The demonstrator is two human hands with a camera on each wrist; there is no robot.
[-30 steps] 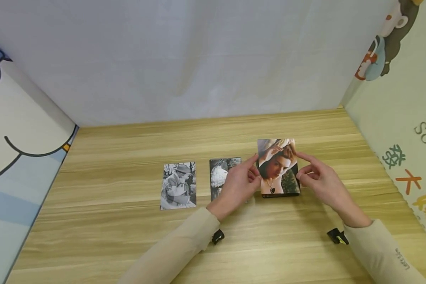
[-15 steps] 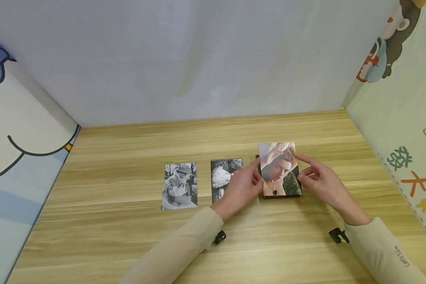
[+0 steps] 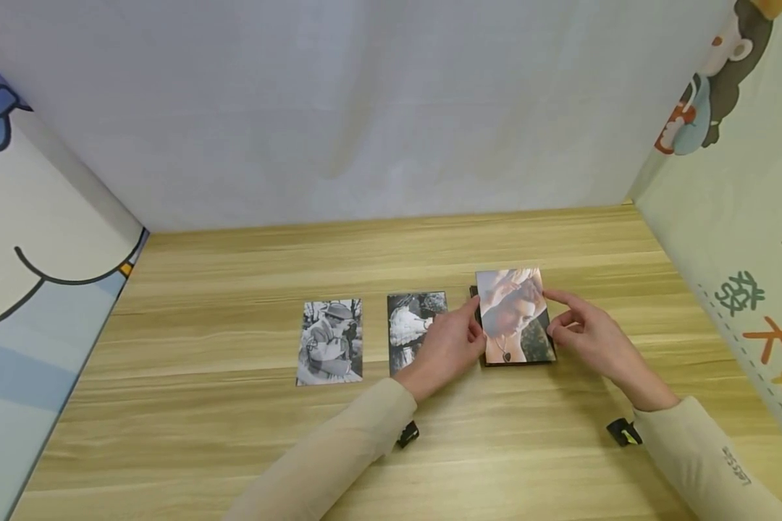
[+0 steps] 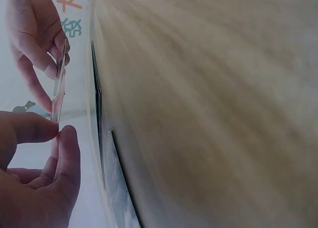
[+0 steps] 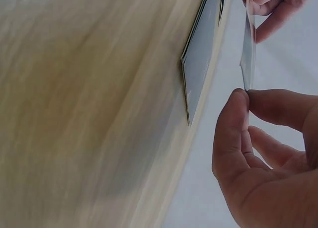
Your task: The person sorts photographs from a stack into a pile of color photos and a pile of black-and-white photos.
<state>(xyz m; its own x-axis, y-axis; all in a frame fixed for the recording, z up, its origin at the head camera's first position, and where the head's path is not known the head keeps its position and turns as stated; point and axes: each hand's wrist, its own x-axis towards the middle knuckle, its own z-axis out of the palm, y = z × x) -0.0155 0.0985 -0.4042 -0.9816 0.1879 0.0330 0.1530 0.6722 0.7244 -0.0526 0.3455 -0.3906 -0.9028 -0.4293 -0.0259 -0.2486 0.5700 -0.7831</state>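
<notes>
Left hand (image 3: 448,344): thumb and fingers pinching a colour portrait card (image 3: 515,318). Right hand (image 3: 588,339): likewise pinching its opposite edge. Colour portrait card: held over the dark-edged stack (image 5: 198,64), clear of it. Black-and-white card (image 3: 405,325), partly covered: left of the stack. Second black-and-white print (image 3: 329,341): farther left of the stack, on the wood-grain table (image 3: 221,311).

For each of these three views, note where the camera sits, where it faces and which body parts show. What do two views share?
Head: on the head, facing forward and down at the table, showing left hand, right hand and sleeves.
Left wrist: on that wrist, looking past the left hand at the photo, right hand beyond.
Right wrist: on that wrist, looking past the right hand at the photo, left hand beyond.
Shared: both wrist views show the photo edge-on, pinched by both hands.
</notes>
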